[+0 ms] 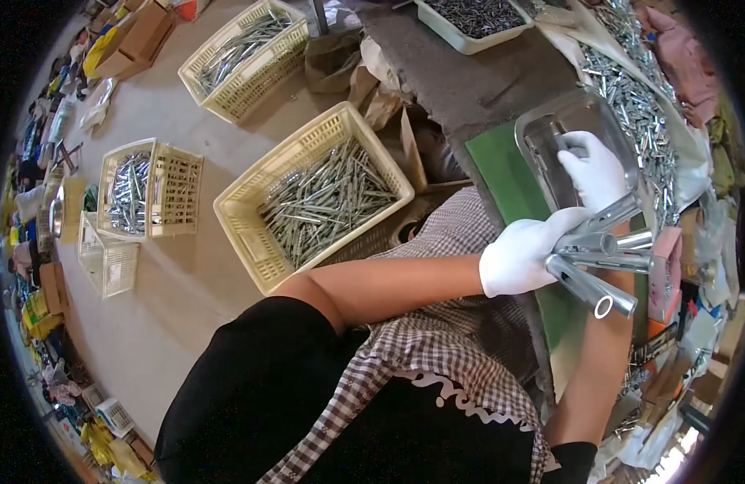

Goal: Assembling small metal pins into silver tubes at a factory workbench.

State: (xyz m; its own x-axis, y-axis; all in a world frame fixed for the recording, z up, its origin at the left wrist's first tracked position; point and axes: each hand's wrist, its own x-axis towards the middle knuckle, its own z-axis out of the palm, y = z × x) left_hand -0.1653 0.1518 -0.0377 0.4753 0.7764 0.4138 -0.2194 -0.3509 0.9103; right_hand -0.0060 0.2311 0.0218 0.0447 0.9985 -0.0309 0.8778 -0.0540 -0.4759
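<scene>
My left hand (524, 252), in a white glove, is closed around several shiny metal tubes (592, 284) that fan out to the right. Beyond it, my right hand (592, 171), also gloved in white, reaches into a clear plastic tray (535, 165). The right thumb and fingers are curled together at a short, dark metal pin (559, 129), which appears pinched between them. Part of my right forearm passes behind the tubes. Under the tray's left side lies a green mat (501, 173) on the workbench.
A cream basket (255, 234) of metal rods stands left of the bench, with further baskets (219, 89) (175, 189) behind and beside it. A white tub (461, 40) of small dark parts sits at the far end. Heaped metal parts (638, 121) line the right.
</scene>
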